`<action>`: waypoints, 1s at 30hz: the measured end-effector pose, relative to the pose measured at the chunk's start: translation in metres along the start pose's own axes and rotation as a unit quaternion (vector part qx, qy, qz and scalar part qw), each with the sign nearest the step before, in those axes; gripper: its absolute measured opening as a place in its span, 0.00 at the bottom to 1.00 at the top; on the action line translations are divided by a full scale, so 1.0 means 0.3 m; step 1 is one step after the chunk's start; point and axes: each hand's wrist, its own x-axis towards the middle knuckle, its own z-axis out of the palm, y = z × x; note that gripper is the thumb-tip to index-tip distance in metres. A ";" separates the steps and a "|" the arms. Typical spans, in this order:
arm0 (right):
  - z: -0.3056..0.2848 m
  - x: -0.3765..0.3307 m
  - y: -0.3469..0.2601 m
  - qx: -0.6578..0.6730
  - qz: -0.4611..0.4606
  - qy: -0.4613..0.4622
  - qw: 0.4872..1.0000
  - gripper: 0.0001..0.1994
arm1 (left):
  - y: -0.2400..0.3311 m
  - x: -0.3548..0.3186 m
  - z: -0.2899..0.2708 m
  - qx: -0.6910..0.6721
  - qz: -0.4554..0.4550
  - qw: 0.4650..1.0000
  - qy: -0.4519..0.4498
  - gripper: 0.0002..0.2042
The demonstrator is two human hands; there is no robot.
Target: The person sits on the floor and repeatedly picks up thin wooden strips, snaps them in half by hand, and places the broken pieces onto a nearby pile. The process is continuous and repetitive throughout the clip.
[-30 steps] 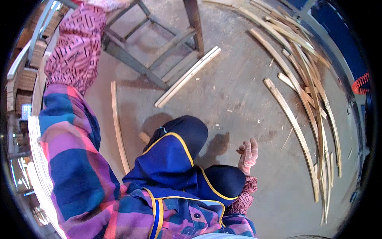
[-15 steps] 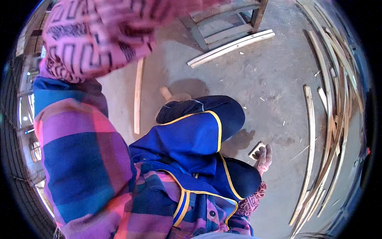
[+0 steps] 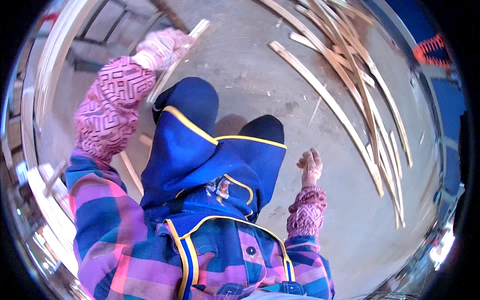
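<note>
My left hand point(image 3: 167, 46) is stretched out at the upper left, in front of a pale wooden strip point(image 3: 162, 84). Motion smears its fingers; whether they touch the strip does not show. At the right, beside my knee, my right hand point(image 3: 311, 165) hovers with loosely bent fingers somewhat apart. I make out nothing in it. Patterned pink sleeve covers point(image 3: 111, 102) wrap both forearms. A blue apron point(image 3: 185, 155) with yellow edging lies over my lap.
Several long wooden strips point(image 3: 332, 107) lie crossed in a pile on the floor at the right. A slatted wooden frame point(image 3: 107, 30) stands at the upper left. Near my left leg lies another strip point(image 3: 131, 172). An orange coiled hose point(image 3: 431, 52) is at the far right.
The view has swung round, so the wood pile sits higher. My left arm has come down into view, hand over the strip. The small wooden block at my right hand is no longer visible.
</note>
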 end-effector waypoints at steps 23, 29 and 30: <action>-0.106 0.027 -0.205 0.097 0.072 0.325 0.938 0.20 | 0.741 0.907 0.342 0.073 0.257 0.906 -0.328 0.14; -0.186 0.370 -0.314 0.337 0.088 0.402 0.846 0.20 | 0.533 0.592 0.162 0.031 0.237 0.891 -0.385 0.16; -0.157 0.380 -0.327 0.330 0.124 0.420 0.837 0.19 | 0.508 0.555 0.154 0.029 0.204 0.887 -0.413 0.16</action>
